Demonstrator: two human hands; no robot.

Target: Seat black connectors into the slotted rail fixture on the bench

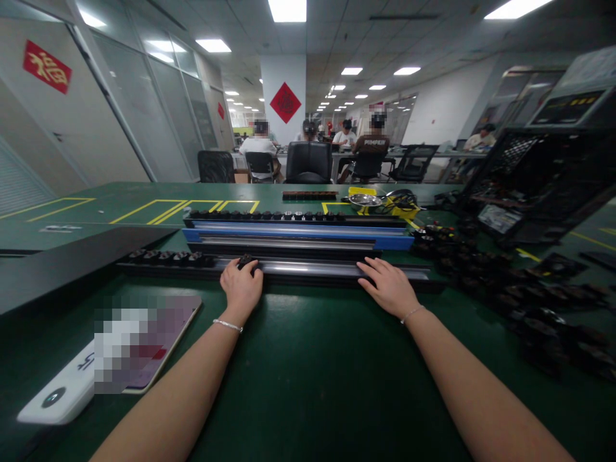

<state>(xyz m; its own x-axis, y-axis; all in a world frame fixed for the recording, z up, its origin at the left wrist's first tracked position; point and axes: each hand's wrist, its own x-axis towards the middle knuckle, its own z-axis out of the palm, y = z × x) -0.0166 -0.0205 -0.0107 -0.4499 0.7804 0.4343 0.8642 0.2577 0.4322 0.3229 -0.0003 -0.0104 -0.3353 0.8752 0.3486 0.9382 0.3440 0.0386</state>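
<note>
A long dark rail with a shiny metal channel (308,267) lies across the green table in front of me. Several small black parts (168,256) sit in a row on its left end. My left hand (240,285) is closed around another small black part (246,259) on the rail, left of its middle. Farther right, my right hand (389,286) lies with its fingers spread on the rail's front edge. Behind it are a blue rail (394,240) and a back rail carrying a row of black parts (269,216).
A heap of black fan-like parts (543,321) covers the right side, by an open black case (524,173). At left lie a phone (168,340), a white device (58,398) and a dark panel (86,260). A metal bowl (366,200) stands behind. People sit farther back.
</note>
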